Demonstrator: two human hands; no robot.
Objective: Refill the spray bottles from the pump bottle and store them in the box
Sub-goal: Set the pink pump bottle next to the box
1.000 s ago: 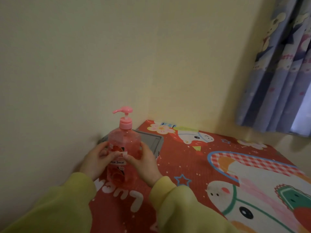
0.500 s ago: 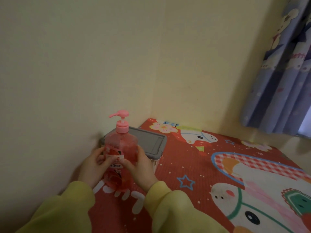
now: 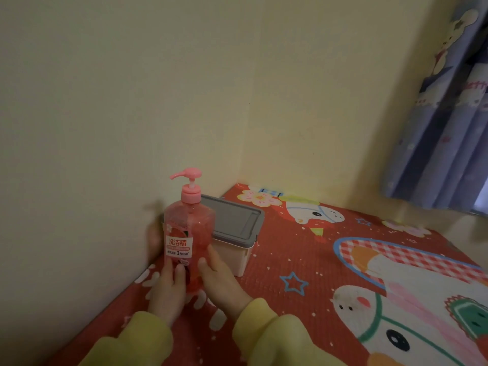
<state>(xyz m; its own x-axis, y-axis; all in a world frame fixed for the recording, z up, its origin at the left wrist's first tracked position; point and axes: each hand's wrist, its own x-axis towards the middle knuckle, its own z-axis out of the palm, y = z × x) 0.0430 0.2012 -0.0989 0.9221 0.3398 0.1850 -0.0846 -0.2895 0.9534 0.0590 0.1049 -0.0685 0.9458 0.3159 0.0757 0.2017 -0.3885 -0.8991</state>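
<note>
Pink pump btl (image 3: 188, 233), grey-lid box (image 3: 233, 220), red cartoon-print cloth (image 3: 303, 260), yellow sleeves (image 3: 264, 328)

Red cartoon mat (image 3: 303, 260) bears pump bottle (image 3: 190, 233) and lidded box (image 3: 232, 249).

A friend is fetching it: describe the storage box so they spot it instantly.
Follow the red cartoon mat to the left wall. The box sits there, behind the pink pump bottle; it alone has a flat grey lid over cream sides.
</note>
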